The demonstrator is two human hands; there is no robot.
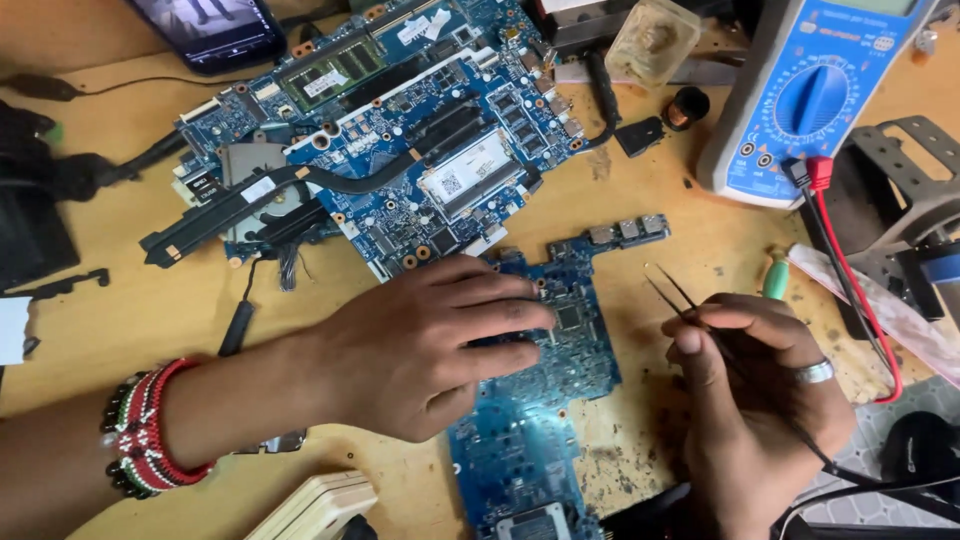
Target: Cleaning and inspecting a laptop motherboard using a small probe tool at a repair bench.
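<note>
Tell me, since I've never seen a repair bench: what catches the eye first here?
The left hand pressing flat on a small blue circuit board at centre, while the right hand pinches fine tweezers beside it. Behind them lies a larger blue motherboard, with a multimeter at upper right.

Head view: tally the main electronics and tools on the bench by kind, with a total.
Blue circuit boards: 2, the small board under the left hand and the large board behind it
Multimeters: 1, the multimeter
Tweezers: 1, the tweezers in the right hand
Phones: 1, the phone
Total: 5
</note>
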